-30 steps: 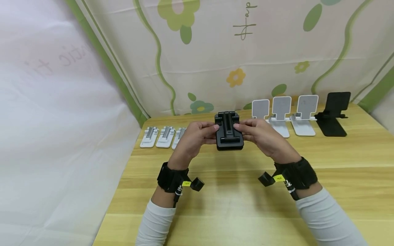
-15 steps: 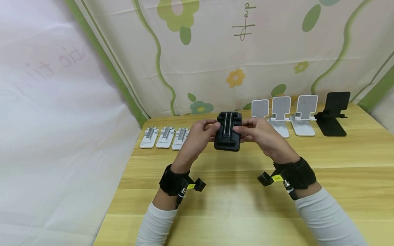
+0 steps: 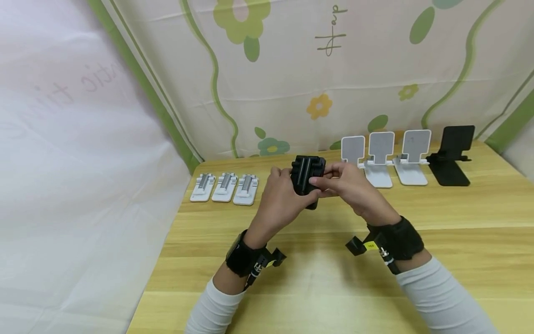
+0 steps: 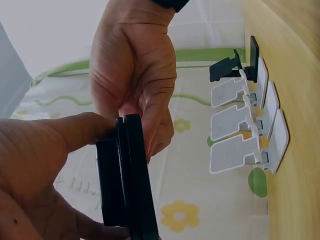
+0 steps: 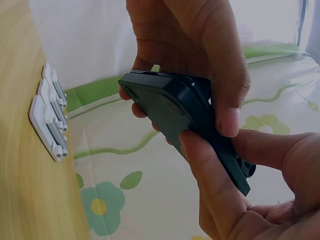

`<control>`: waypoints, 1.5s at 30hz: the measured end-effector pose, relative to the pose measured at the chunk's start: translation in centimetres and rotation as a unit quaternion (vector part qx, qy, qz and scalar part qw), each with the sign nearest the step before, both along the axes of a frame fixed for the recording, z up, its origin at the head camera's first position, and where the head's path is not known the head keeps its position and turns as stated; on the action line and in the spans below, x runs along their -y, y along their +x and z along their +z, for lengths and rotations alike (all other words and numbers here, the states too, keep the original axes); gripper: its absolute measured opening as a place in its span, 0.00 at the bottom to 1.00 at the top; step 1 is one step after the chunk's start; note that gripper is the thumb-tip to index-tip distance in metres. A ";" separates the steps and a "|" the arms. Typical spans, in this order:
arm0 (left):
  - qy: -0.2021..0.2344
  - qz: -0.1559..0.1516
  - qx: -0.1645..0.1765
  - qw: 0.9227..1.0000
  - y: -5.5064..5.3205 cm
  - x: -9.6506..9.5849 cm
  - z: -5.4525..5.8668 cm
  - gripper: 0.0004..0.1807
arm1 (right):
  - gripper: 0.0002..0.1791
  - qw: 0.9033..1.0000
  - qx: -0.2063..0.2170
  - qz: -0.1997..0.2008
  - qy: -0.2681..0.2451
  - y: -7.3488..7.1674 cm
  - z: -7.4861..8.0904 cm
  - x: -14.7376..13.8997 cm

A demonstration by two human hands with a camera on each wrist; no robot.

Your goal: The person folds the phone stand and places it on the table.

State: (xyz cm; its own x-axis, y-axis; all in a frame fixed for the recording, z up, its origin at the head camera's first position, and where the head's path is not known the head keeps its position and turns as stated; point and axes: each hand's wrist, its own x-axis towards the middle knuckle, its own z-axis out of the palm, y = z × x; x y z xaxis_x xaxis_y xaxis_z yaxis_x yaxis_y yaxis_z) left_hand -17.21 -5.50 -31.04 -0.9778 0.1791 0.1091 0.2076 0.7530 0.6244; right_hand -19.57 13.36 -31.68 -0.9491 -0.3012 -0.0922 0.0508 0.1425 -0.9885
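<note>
Over the wooden surface (image 3: 317,287), the left hand (image 3: 281,199) and right hand (image 3: 350,188) share one folded black stand (image 3: 305,174), held in the air between them. The left hand's grip is curled around the stand's left side, thumb across its lower end; the right hand's grip pinches the right edge, thumb and fingers parted only by its thickness. The stand is all black, a rounded-corner slab with a narrower long arm folded along the middle, raised ridges down it and short hinge barrels across the far end.

The head view takes in both rows: three white open stands (image 3: 378,174) and a black open stand (image 3: 452,160) at right, three folded white stands (image 3: 224,188) at left. The left wrist view catches only the open row, the right wrist view only the folded one. The left wrist view shows the held stand edge-on, as stacked layers; the right wrist view shows its smooth underside, with a small rounded mark near one corner.
</note>
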 end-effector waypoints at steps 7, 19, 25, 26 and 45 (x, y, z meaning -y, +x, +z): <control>-0.007 0.003 -0.011 1.000 -0.3 0.0 -0.3 0.44 | 0.23 1.000 -0.014 0.005 0.008 0.1 -0.1 0.0; -0.091 0.100 0.028 0.990 -6.2 3.3 -4.9 0.41 | 0.36 0.998 -0.009 0.021 0.063 -0.1 0.0 -0.9; -0.115 0.119 0.035 0.986 -8.5 5.9 -8.2 0.25 | 0.34 0.997 -0.009 0.023 0.074 -0.4 0.2 -1.4; -0.115 0.121 0.036 0.985 -8.7 6.2 -8.5 0.26 | 0.34 0.997 -0.009 0.023 0.076 -0.4 0.2 -1.5; -0.149 0.121 0.037 0.981 -9.5 6.3 -10.9 0.29 | 0.36 0.996 -0.018 0.028 0.078 -0.6 0.2 -1.4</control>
